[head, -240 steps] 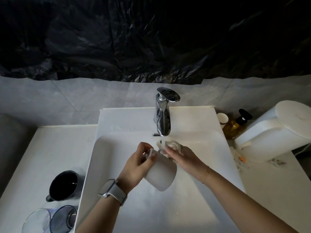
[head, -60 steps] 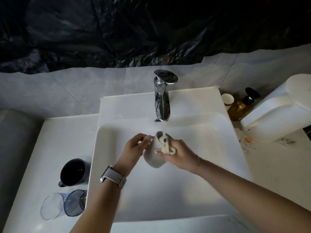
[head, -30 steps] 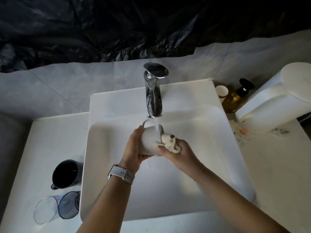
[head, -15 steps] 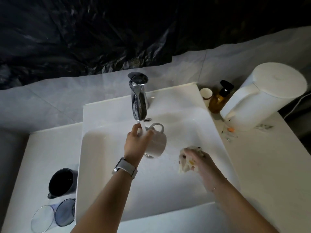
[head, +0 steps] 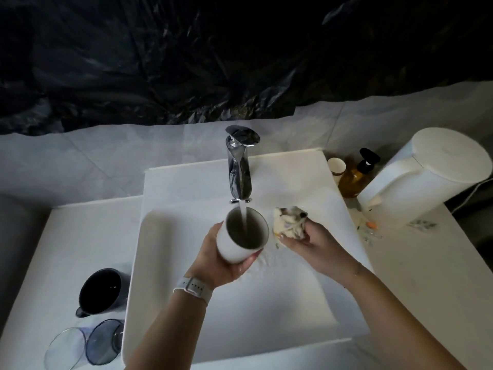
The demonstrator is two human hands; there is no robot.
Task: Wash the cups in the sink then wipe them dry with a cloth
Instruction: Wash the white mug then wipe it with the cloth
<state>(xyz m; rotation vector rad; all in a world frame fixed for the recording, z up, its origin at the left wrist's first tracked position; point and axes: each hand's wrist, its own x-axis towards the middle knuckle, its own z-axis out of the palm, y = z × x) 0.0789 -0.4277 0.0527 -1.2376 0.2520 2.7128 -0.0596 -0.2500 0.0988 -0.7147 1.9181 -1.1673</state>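
White sink [head: 170, 303] under running faucet [head: 239, 172] | white cup [head: 241, 236] mouth-up beneath stream, left hand [head: 221, 260] wrapped round its lower wall | right hand [head: 306, 237] beside it, fingers clenching crumpled cloth [head: 288, 222]

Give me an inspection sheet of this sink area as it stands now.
Surface: white sink set in a pale counter.
Job's things: white cup under the running tap; crumpled cloth; dark mug and two glasses waiting.
Clutter: amber pump bottle, paper cup, white kettle, small scraps.
Hands: left hand has a grip on the cup; right hand bunches the cloth.
Cables: kettle cord.
Surroundings: black plastic sheeting.
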